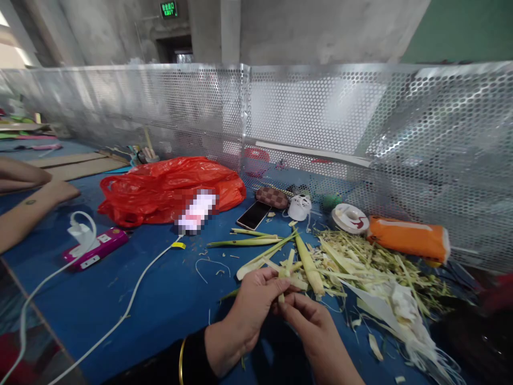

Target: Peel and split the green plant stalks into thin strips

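My left hand [256, 299] is closed round a small bundle of crossed, pale yellow-green leaf strips [287, 271], thumb on top. Just below it, my right hand [310, 321] pinches the lower end of one strip between thumb and fingers. The two hands almost touch, and part of the bundle is hidden by the fingers. Right behind them lies a thick pale plant stalk [308, 262]. Longer green stalks [248, 242] stretch out to the left on the blue table [160, 299].
A heap of plant shreds [368, 259], a white fringed cloth [401, 305], a tape roll [350, 218] and an orange pack [409, 235] lie right. Behind are a dark phone [254, 215], a red plastic bag [160, 184] and a perforated screen [312, 107]. A purple power strip [104, 248] and another person's arm [36, 208] are left.
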The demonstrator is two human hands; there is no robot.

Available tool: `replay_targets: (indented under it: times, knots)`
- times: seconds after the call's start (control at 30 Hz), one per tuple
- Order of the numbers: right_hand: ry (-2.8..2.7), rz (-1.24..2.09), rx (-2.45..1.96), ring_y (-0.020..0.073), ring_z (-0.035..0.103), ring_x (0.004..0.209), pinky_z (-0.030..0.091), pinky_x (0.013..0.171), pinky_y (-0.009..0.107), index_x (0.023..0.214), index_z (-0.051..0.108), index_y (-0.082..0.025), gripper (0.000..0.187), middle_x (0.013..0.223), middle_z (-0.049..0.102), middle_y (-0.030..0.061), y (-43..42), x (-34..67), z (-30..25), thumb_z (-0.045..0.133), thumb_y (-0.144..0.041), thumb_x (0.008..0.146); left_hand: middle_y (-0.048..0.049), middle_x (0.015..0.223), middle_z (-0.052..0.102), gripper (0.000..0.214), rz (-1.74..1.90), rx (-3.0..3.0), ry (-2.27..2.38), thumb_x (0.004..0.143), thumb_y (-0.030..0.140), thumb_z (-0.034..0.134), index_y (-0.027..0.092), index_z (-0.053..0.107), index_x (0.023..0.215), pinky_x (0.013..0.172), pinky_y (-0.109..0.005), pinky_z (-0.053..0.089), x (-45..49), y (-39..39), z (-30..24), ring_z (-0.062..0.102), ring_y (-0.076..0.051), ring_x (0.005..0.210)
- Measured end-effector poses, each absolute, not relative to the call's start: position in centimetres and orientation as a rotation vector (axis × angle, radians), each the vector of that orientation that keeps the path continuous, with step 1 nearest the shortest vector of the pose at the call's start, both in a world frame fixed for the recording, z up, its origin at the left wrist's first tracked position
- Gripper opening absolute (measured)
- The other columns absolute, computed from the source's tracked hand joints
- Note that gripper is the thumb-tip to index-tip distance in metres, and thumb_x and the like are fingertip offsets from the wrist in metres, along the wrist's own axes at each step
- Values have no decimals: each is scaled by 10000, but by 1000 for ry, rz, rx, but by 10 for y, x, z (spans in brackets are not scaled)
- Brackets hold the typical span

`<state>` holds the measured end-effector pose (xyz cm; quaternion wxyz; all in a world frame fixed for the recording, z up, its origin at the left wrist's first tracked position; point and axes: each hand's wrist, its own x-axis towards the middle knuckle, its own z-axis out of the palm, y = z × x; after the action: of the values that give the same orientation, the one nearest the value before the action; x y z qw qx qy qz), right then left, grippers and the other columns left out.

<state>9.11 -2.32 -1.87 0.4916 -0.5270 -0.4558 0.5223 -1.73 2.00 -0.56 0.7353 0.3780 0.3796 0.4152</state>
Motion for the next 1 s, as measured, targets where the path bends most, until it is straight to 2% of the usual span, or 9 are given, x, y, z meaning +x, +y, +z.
replay_targets:
  times: [0.1, 0.23, 0.37, 0.47, 0.57, 0.8, 1.0]
  knots:
    - [-1205, 1240, -1272, 144, 417, 607, 364, 591, 251, 551, 571, -166, 378, 579, 492, -8, -25, 90, -15, 650, -494, 722, -55, 686, 694, 172, 921, 846, 852, 710, 277, 687, 113, 654, 749, 467, -190, 345, -18, 21, -6, 538, -97, 521]
    - [-1270, 1227, -1227, 142, 415, 622, 381, 612, 252, 532, 547, -167, 401, 602, 491, -7, -25, 89, -16, 633, -500, 739, -73, 686, 703, 186, 953, 839, 877, 696, 285, 700, 107, 673, 741, 517, -207, 399, -19, 23, -7, 592, -130, 584]
    - [-1158, 1263, -1250, 164, 510, 652, 427, 642, 271, 617, 598, -167, 371, 644, 562, 8, -17, 96, -20, 673, -519, 708, -58, 706, 708, 201, 1003, 800, 899, 692, 302, 722, 120, 681, 766, 579, -222, 451, -21, 26, -5, 620, -134, 616]
    - [-1009, 1128, -1274, 192, 587, 692, 472, 662, 291, 725, 618, -182, 353, 700, 626, 22, -11, 105, -17, 711, -520, 680, -45, 697, 703, 186, 1031, 812, 811, 680, 282, 738, 122, 678, 752, 710, -265, 493, -21, 26, -1, 641, -148, 669]
    - [-1063, 1044, -1263, 193, 607, 686, 491, 672, 292, 725, 617, -189, 309, 679, 644, 23, -8, 112, -9, 718, -480, 698, -53, 743, 717, 157, 995, 827, 749, 660, 224, 748, 114, 677, 748, 791, -297, 498, -20, 25, 0, 652, -157, 704]
    - [-1209, 939, -1319, 172, 572, 619, 462, 599, 254, 651, 575, -193, 272, 611, 607, 8, -11, 112, -11, 650, -425, 772, -39, 741, 718, 223, 1045, 834, 855, 627, 140, 741, 111, 715, 847, 704, -240, 507, -17, 26, -7, 645, -137, 689]
    - [-1324, 874, -1375, 163, 542, 595, 428, 589, 248, 647, 544, -202, 288, 600, 580, 0, -13, 112, -17, 572, -426, 827, -26, 702, 698, 233, 1099, 793, 900, 629, 177, 745, 116, 720, 853, 709, -271, 521, -17, 26, -8, 638, -139, 659]
